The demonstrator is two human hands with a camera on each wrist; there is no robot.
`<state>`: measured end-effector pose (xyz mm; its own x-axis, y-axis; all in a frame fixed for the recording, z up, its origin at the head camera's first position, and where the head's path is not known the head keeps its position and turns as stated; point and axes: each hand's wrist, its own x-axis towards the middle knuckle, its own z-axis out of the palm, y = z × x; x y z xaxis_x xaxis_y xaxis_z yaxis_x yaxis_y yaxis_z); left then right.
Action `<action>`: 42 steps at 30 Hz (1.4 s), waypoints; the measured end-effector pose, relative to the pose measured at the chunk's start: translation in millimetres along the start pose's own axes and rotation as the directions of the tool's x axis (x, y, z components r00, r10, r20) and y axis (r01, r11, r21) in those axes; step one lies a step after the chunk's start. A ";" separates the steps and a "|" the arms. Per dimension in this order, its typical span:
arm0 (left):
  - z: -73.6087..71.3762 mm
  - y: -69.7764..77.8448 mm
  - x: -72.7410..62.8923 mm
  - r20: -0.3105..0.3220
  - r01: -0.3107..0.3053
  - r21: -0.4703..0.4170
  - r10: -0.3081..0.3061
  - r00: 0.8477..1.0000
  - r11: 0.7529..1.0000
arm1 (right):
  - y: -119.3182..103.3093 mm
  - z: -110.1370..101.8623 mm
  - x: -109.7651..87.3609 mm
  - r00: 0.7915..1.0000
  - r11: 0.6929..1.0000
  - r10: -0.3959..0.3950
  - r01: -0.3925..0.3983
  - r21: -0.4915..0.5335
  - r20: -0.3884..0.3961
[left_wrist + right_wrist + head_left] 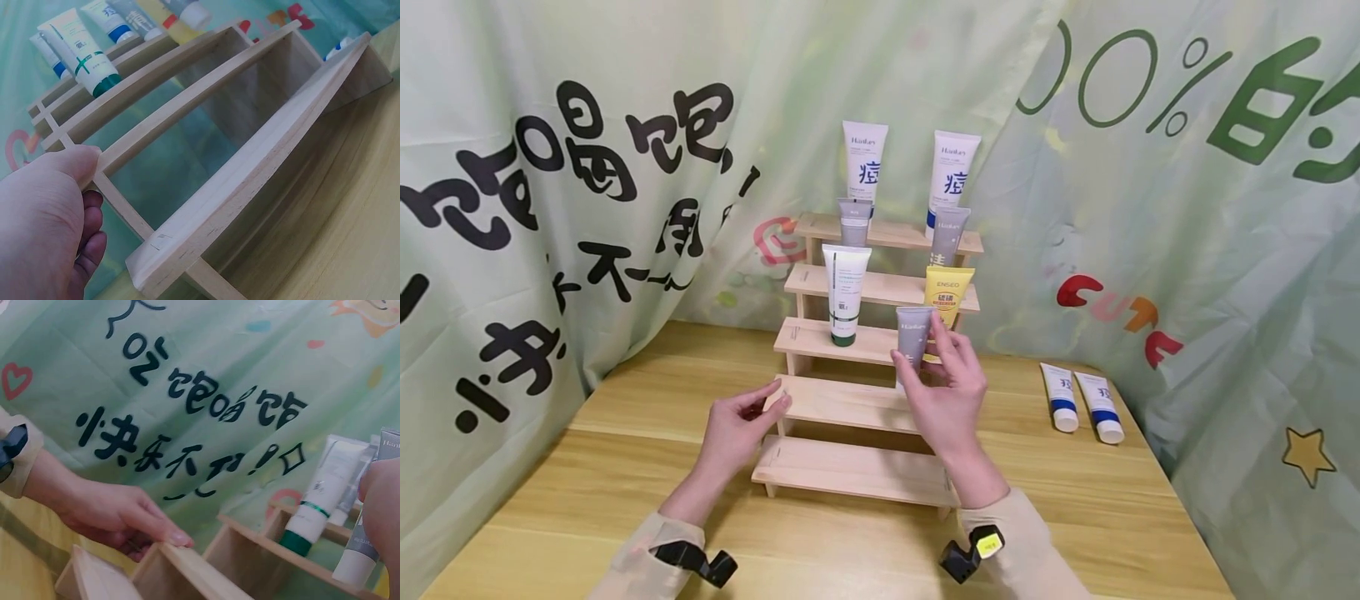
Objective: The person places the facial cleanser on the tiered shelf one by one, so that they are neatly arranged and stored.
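Note:
My right hand (951,396) pinches a grey squeeze tube (913,332) upright between thumb and fingers, in front of a yellow tube (946,287) on a stepped wooden rack (850,462). The grey tube's white cap (353,567) points down in the right wrist view. With thumb on top and fingers curled below, my left hand (735,427) grips the left end of the rack's second step from the bottom. On the step above that hand stands a white tube with a green cap (846,292).
Two white-and-blue tubes (865,158) (953,171) stand on the top step, with grey tubes (855,223) (950,233) one step lower. Two more white-and-blue tubes (1060,396) (1099,407) lie at the table's right. Printed curtains (880,67) hang behind the wooden table (1075,517).

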<state>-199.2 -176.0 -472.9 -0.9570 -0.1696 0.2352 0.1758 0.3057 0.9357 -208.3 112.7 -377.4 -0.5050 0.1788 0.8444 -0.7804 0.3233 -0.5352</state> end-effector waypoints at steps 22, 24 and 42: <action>0.2 -0.2 -0.6 -0.005 -0.013 -0.003 0.013 1.000 1.000 | 17.2 60.0 -34.4 0.989 0.989 -0.129 0.123 0.077 0.066; 0.2 0.1 -0.9 -0.006 -0.016 0.002 0.016 1.000 1.000 | 17.0 63.9 -36.6 0.988 0.988 -0.138 0.131 0.082 0.073; 1.1 -0.8 -1.5 -0.020 -0.016 0.028 0.017 1.000 0.999 | 18.9 78.7 -50.3 0.980 0.985 -0.168 0.161 0.065 0.110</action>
<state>-198.2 -174.9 -474.3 -0.9490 -0.1834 0.2563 0.1849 0.3344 0.9241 -226.6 36.6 -431.9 -0.4045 0.0184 0.9143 -0.8740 0.2864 -0.3925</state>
